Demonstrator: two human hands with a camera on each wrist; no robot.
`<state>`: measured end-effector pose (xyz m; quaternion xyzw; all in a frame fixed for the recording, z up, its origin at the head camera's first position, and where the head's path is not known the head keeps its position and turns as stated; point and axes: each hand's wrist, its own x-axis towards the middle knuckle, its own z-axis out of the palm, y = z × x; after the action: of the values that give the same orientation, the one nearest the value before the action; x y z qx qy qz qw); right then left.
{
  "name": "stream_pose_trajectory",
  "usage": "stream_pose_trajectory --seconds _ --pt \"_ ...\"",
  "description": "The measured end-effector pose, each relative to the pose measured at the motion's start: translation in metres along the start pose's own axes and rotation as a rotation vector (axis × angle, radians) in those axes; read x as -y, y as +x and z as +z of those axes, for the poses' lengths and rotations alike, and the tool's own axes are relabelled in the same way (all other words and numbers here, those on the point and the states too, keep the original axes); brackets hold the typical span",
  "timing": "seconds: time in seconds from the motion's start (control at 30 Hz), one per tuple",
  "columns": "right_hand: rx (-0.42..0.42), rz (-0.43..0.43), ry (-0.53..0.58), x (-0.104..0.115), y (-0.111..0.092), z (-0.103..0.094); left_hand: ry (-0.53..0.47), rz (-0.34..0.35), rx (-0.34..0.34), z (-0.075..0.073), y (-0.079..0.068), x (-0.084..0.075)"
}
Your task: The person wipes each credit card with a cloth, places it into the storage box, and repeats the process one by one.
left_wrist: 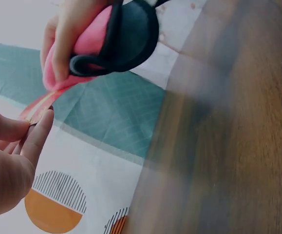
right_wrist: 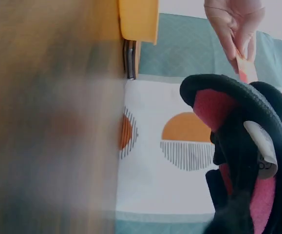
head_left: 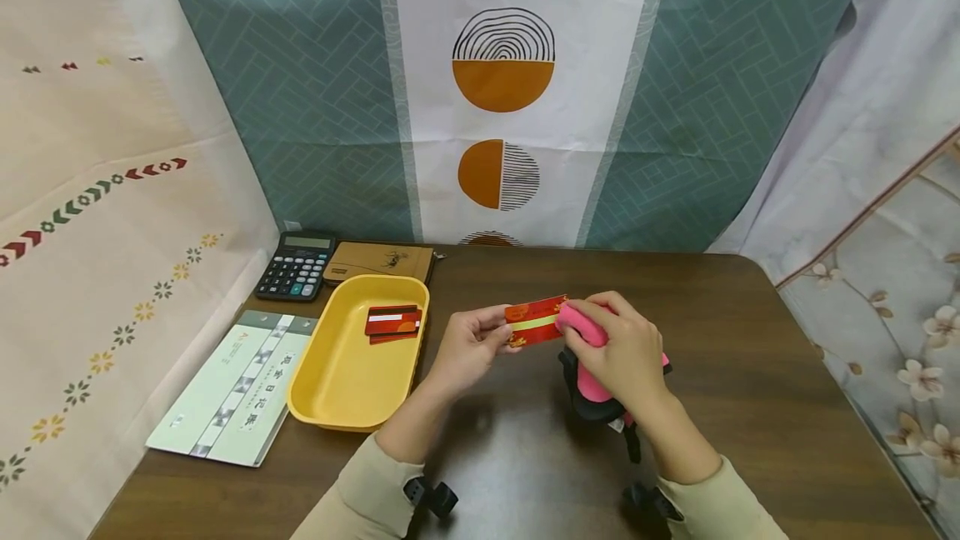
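Observation:
My left hand (head_left: 471,348) pinches the left end of a red card (head_left: 534,320) with a yellow stripe, above the table. My right hand (head_left: 618,348) grips a soft pink fabric piece with black edging (head_left: 592,386) and holds its pink part against the card's right end. In the left wrist view, the pink fabric (left_wrist: 93,39) covers one end of the card (left_wrist: 36,108). A white label (right_wrist: 261,148) and dark straps show on the fabric piece in the right wrist view. What kind of article it is, I cannot tell.
Left of my hands stands a yellow tray (head_left: 348,394) with red cards (head_left: 393,321) in it. Beside and behind it lie a pale green booklet (head_left: 240,390), a black calculator (head_left: 296,267) and a brown notebook (head_left: 378,261). A patterned cloth (head_left: 525,123) hangs behind the table.

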<state>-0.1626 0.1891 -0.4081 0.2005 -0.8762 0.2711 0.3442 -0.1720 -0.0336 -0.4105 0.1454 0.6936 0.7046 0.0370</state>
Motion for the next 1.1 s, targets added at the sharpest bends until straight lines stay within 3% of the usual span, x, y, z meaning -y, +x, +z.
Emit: stream_pose_trajectory --seconds 0.13,0.3,0.4,0.5,0.57,0.73,0.83,1.0,1.1 --pt "-0.03 -0.013 0.014 0.011 0.003 0.005 0.056 0.022 0.047 0.006 -0.001 0.0" --pt "-0.034 -0.118 0.065 0.028 0.002 0.014 0.045 0.056 0.11 0.01 -0.001 0.001" --pt "-0.066 -0.112 0.062 0.026 0.003 0.014 0.029 0.056 0.084 0.006 -0.003 0.0" --pt "-0.109 -0.048 0.034 0.019 0.006 0.011 0.023 0.061 0.034 0.0 -0.006 -0.001" --pt "-0.119 -0.029 0.027 0.018 0.007 0.01 0.061 0.071 0.014 -0.001 -0.007 -0.002" --pt "-0.077 -0.102 0.057 0.033 0.006 0.014 0.176 0.13 0.059 0.006 -0.006 -0.001" --pt "-0.074 -0.112 0.062 0.036 0.005 0.015 0.195 0.146 0.057 0.008 -0.006 -0.001" --pt "-0.129 -0.031 0.018 0.022 0.005 0.01 0.137 0.131 0.005 0.004 -0.009 -0.004" --pt "-0.109 -0.066 0.0 0.023 0.001 0.011 0.077 0.124 0.019 0.004 -0.008 -0.005"
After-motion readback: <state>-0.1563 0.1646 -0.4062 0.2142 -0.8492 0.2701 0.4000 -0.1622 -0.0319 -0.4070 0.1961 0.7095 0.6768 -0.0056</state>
